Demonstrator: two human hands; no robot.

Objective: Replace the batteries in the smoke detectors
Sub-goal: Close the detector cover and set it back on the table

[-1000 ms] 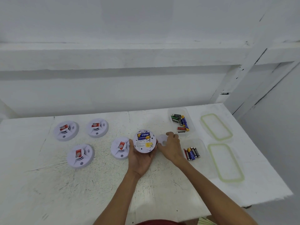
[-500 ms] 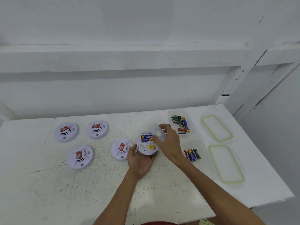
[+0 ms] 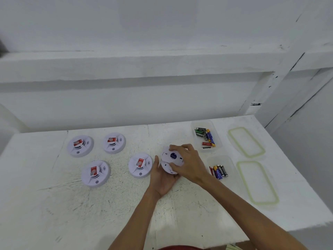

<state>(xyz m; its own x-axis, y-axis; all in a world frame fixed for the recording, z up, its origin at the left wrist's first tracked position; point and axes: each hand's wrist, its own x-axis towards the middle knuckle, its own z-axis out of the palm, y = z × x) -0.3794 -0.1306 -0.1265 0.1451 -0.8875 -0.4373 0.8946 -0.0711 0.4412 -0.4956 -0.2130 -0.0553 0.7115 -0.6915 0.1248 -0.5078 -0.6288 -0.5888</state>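
My left hand (image 3: 163, 179) cups a white smoke detector (image 3: 168, 168) from below, its back side up. My right hand (image 3: 189, 164) holds a round white back cover (image 3: 171, 156) against that detector, fingers curled over its edge. A dark hole shows in the cover's middle. Several more white smoke detectors with red stickers lie face up on the table: one (image 3: 140, 165) just left of my hands, others at the left (image 3: 95, 173) (image 3: 80, 145) (image 3: 114, 142).
A clear tub (image 3: 206, 137) at the back right holds several batteries. A second clear tub (image 3: 219, 171) nearer me holds more batteries. Two clear lids with green seals (image 3: 246, 141) (image 3: 257, 183) lie at the right, close to the white table's (image 3: 54, 204) right edge.
My right hand picked the round cover up from the table and brought it over onto the detector in my left hand. The battery compartment, visible before, is now covered.
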